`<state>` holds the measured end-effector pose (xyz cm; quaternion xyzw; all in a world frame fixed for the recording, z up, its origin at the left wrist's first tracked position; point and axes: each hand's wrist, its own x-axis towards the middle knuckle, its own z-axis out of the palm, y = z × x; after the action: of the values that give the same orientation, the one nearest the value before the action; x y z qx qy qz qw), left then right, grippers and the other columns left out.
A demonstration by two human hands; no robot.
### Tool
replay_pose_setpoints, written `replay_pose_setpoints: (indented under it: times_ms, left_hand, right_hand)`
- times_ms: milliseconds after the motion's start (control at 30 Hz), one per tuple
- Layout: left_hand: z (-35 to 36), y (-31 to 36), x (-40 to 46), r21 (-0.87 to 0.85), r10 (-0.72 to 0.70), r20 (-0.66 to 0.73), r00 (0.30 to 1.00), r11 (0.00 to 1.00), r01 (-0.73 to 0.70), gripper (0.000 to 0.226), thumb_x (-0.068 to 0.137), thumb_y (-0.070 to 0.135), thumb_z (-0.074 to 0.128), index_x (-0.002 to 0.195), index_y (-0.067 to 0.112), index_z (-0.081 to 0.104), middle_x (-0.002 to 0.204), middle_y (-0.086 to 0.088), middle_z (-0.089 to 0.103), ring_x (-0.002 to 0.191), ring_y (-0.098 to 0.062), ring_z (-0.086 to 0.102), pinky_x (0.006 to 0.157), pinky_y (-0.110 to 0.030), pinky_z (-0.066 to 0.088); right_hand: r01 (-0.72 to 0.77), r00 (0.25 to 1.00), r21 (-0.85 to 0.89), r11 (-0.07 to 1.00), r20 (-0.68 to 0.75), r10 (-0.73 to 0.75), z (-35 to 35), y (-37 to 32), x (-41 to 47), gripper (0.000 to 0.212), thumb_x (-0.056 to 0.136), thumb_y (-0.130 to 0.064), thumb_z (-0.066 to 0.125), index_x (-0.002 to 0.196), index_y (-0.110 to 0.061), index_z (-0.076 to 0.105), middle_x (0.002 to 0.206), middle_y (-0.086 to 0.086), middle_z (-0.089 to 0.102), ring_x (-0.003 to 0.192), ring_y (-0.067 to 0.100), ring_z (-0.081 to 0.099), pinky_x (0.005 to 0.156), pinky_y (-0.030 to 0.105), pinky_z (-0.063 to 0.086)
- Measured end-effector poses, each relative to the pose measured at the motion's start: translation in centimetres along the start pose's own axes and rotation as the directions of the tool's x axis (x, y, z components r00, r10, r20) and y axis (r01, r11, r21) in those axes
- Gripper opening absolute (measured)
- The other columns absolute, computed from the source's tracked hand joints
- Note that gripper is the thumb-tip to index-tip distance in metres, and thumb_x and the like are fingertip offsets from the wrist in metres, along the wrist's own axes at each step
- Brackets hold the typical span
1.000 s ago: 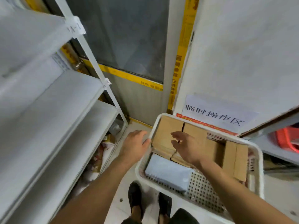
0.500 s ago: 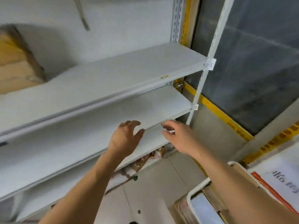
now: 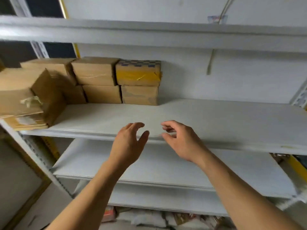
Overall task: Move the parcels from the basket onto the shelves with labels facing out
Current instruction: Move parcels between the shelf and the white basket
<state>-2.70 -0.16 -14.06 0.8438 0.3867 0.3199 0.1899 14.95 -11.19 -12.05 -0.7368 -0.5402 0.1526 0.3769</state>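
A white metal shelf unit fills the view; its middle shelf (image 3: 207, 120) carries several brown cardboard parcels at the left. One parcel with yellow tape (image 3: 138, 73) tops the rightmost stack, plain ones (image 3: 94, 71) beside it, and a bigger box (image 3: 25, 95) sits at the front left edge. My left hand (image 3: 128, 143) and my right hand (image 3: 180, 140) hover side by side in front of that shelf's edge, fingers loosely curved, both holding nothing. The basket is out of view.
A bare lower shelf (image 3: 166, 165) lies below my hands, and an upper shelf (image 3: 149, 35) runs above. Mixed clutter (image 3: 149, 218) sits at floor level under the unit. A white upright post (image 3: 33, 156) stands at the left.
My view swung from the basket on the right to the shelves on the left. Both hands left the basket's parcels and rose, holding nothing, to the middle shelf's front edge.
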Motion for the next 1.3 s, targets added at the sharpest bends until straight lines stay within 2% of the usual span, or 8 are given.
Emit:
replay_pose_setpoints:
  times_ms: [300, 633, 800, 933, 1067, 1133, 1233, 1300]
  left_hand:
    - [-8.1, -8.1, 1.7, 0.14, -0.276, -0.254, 0.927, 0.938, 0.318, 0.045, 0.102, 0.045, 0.062, 0.139, 0.019, 0.063, 0.137, -0.004, 0.066, 0.124, -0.023, 0.061, 0.098, -0.036, 0.049]
    - [-17.2, -13.8, 2.4, 0.096, -0.421, -0.601, 0.679, 0.806, 0.584, 0.048, 0.103, 0.044, 0.06, 0.143, 0.018, 0.057, 0.144, -0.005, 0.059, 0.127, -0.021, 0.057, 0.102, -0.033, 0.045]
    - [-22.1, -17.3, 2.7, 0.02, -0.441, -0.686, 0.578, 0.784, 0.621, 0.062, 0.103, 0.05, 0.058, 0.153, 0.016, 0.045, 0.153, -0.009, 0.049, 0.136, -0.023, 0.051, 0.111, -0.042, 0.048]
    - [-25.2, -20.2, 3.9, -0.03, -0.489, -0.649, 0.583, 0.782, 0.622, 0.074, 0.103, 0.057, 0.055, 0.161, 0.016, 0.033, 0.161, -0.009, 0.042, 0.146, -0.025, 0.042, 0.116, -0.041, 0.039]
    - [-26.7, -23.3, 5.1, -0.075, -0.492, -0.573, 0.655, 0.827, 0.557, 0.076, 0.102, 0.06, 0.051, 0.161, 0.016, 0.033, 0.162, -0.007, 0.042, 0.147, -0.024, 0.041, 0.117, -0.037, 0.037]
    - [-27.1, -25.1, 5.5, -0.178, -0.531, -0.518, 0.67, 0.833, 0.524, 0.08, 0.1, 0.069, 0.047, 0.162, 0.021, 0.033, 0.159, -0.003, 0.046, 0.143, -0.023, 0.048, 0.114, -0.042, 0.047]
    - [-27.1, -26.9, 5.9, -0.341, -0.586, -0.421, 0.693, 0.81, 0.478, 0.068, 0.1, 0.074, 0.04, 0.152, 0.032, 0.045, 0.142, 0.006, 0.057, 0.123, -0.018, 0.059, 0.099, -0.034, 0.055]
    - [-26.8, -27.8, 6.1, -0.414, -0.604, -0.397, 0.691, 0.79, 0.452, 0.061, 0.098, 0.078, 0.039, 0.141, 0.038, 0.053, 0.132, 0.007, 0.062, 0.117, -0.018, 0.062, 0.102, -0.047, 0.056]
  right_hand:
    - [0.251, 0.934, 0.065, 0.966, 0.247, -0.259, 8.1, -7.7, 10.7, 0.045, 0.105, -0.031, 0.063, 0.149, -0.029, 0.055, 0.139, -0.011, 0.061, 0.123, 0.008, 0.059, 0.099, 0.022, 0.046]
    - [0.416, 0.772, 0.23, 0.88, 0.422, -0.475, 16.1, -16.9, 18.7, 0.042, 0.104, -0.035, 0.063, 0.146, -0.031, 0.057, 0.138, -0.007, 0.064, 0.119, 0.006, 0.058, 0.089, 0.018, 0.044]
    - [0.429, 0.744, 0.312, 0.848, 0.411, -0.528, 20.4, -22.0, 20.2, 0.058, 0.105, -0.047, 0.059, 0.157, -0.033, 0.041, 0.163, -0.004, 0.039, 0.144, 0.016, 0.044, 0.104, 0.034, 0.047]
    - [0.398, 0.792, 0.311, 0.863, 0.357, -0.494, 23.6, -25.4, 21.1, 0.081, 0.101, -0.058, 0.057, 0.167, -0.031, 0.018, 0.173, -0.007, 0.013, 0.157, 0.025, 0.023, 0.122, 0.05, 0.038]
    - [0.315, 0.855, 0.364, 0.877, 0.292, -0.428, 26.9, -27.4, 22.2, 0.094, 0.098, -0.065, 0.054, 0.169, -0.027, 0.007, 0.175, -0.001, 0.011, 0.159, 0.027, 0.021, 0.123, 0.046, 0.036]
    - [0.215, 0.882, 0.449, 0.867, 0.291, -0.37, 28.3, -27.9, 22.6, 0.094, 0.097, -0.067, 0.054, 0.169, -0.025, 0.01, 0.171, 0.002, 0.023, 0.153, 0.027, 0.034, 0.114, 0.038, 0.046]
    - [0.119, 0.912, 0.543, 0.831, 0.272, -0.308, 30.0, -28.0, 23.2, 0.092, 0.095, -0.07, 0.055, 0.168, -0.027, 0.018, 0.161, 0.002, 0.04, 0.137, 0.023, 0.051, 0.091, 0.023, 0.05]
    - [0.073, 0.923, 0.593, 0.802, 0.265, -0.279, 30.7, -28.1, 23.5, 0.088, 0.095, -0.072, 0.055, 0.166, -0.031, 0.023, 0.157, 0.001, 0.046, 0.131, 0.02, 0.055, 0.085, 0.019, 0.052]
